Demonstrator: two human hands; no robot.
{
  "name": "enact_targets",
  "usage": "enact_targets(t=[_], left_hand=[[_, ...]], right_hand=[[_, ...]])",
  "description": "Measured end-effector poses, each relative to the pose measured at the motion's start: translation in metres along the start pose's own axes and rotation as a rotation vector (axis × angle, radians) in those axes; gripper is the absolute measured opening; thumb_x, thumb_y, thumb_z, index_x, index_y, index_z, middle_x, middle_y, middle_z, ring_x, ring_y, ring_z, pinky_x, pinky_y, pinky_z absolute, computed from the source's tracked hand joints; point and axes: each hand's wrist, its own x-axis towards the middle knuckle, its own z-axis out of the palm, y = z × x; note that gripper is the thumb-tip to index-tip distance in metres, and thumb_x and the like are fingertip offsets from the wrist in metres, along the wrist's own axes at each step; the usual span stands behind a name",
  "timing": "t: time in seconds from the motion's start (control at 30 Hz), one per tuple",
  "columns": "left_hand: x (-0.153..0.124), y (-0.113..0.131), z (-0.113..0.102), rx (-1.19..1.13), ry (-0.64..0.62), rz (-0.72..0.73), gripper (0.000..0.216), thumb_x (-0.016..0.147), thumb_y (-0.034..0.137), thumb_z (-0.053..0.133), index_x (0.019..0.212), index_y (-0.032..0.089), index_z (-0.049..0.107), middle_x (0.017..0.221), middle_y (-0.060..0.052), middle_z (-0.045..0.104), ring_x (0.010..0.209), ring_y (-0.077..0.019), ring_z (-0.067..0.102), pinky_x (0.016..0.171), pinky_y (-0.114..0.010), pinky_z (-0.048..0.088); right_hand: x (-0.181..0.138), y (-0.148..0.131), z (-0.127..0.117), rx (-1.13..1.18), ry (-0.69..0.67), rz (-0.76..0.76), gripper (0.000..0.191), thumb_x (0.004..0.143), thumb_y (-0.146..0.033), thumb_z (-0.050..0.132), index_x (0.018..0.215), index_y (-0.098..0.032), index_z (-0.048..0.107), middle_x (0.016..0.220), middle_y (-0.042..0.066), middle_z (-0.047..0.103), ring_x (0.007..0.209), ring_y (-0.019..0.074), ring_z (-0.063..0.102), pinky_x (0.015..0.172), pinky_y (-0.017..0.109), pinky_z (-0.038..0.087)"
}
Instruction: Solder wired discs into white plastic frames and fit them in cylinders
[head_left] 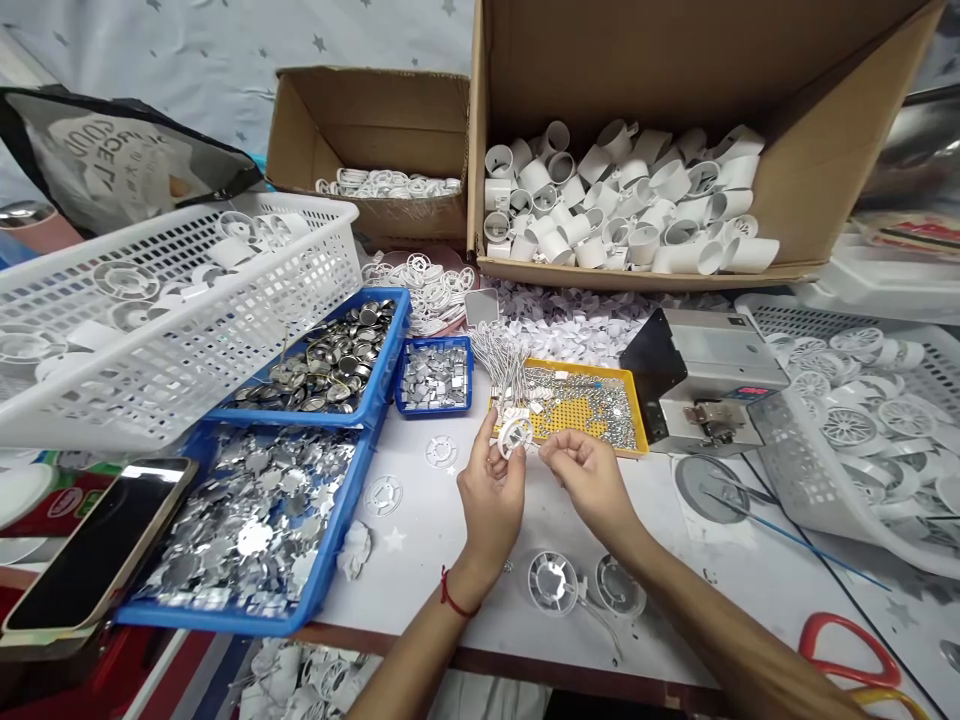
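Observation:
My left hand (pixel 491 490) grips a small white round plastic part (pixel 516 436) between thumb and fingers, just in front of the yellow tray (pixel 641 425). Close at its right side, my right hand (pixel 589 475) is closed in a pinch; a thin light piece seems to run from its fingertips to the part, too small to name. Below my hands lie two round spoked pieces (pixel 553 583), one with a short cable. Left of my hands, flat white spoked discs (pixel 441 451) rest on the table. White cables with connectors (pixel 504 365) lie across the yellow tray's left end.
Blue trays hold metal plates (pixel 255 520), metal discs (pixel 337 360) and small metal pieces (pixel 435 375). Behind stands a cardboard box of white cylinders (pixel 630 190). At right are a grey machine (pixel 709 380), a white basket (pixel 862 480) and red-handled scissors (pixel 847 645). A phone (pixel 97 545) lies left.

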Motion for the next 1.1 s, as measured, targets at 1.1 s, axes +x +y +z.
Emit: enact_targets(t=[1.1], left_hand=[[-0.006, -0.001, -0.002, -0.174, -0.523, 0.070, 0.025, 0.090, 0.026, 0.054, 0.114, 0.021, 0.059, 0.107, -0.006, 0.066, 0.094, -0.0172, 0.064, 0.082, -0.030, 0.054]], right_hand=[[0.040, 0.001, -0.036, 0.235, -0.339, 0.113, 0.042, 0.069, -0.057, 0.069, 0.073, -0.021, 0.050, 0.062, -0.007, 0.048, 0.047, 0.0053, 0.034, 0.042, 0.019, 0.024]])
